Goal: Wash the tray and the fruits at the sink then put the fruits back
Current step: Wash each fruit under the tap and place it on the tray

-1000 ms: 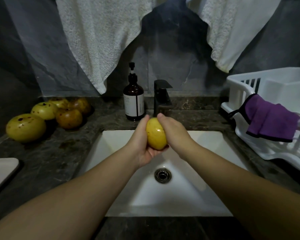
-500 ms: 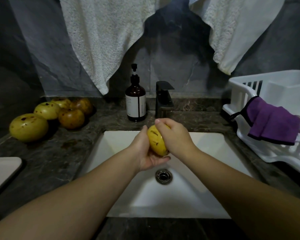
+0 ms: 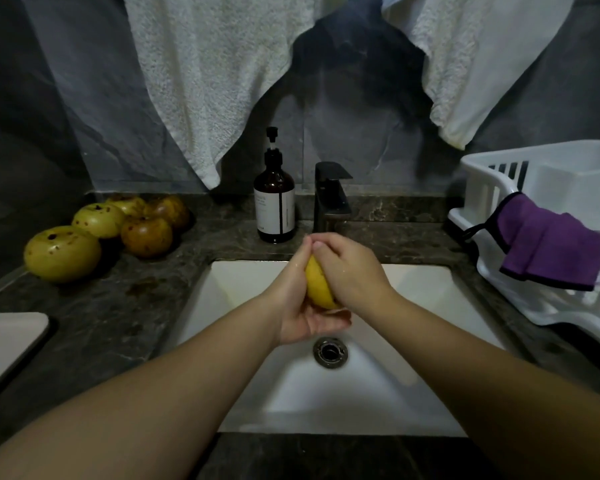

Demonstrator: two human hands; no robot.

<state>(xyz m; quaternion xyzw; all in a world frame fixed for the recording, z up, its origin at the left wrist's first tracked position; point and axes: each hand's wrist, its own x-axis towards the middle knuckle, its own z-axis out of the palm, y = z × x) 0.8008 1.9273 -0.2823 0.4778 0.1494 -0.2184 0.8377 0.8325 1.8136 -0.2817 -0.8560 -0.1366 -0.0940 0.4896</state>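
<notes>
The yellow fruit [image 3: 318, 285] is over the white sink [image 3: 430, 341], above the drain [image 3: 329, 351], squeezed between two hands. The left hand [image 3: 300, 303] cups it from below and the side, with its fingers curled under it. The right hand [image 3: 350, 268] is wrapped over the top. A second ago much more of the fruit showed and the right hand only touched its side; now that hand has slid over it and only a thin yellow strip peeks out. The fingertips of both hands meet above the fruit. This looks like rubbing, so the fruit is in the middle of being washed, not done yet. I cannot see water running from the black faucet [image 3: 330, 195], though the hands look wet. Beside the faucet stands a brown soap bottle [image 3: 274, 209]. Five more spotty fruits [image 3: 63, 252] sit on the dark counter [image 3: 125, 306] to the left, and I guess they wait their turn. A white tray [image 3: 4, 344] lies at the left edge. A white dish rack [image 3: 534, 188] with a purple cloth [image 3: 551, 247] is on the right.
</notes>
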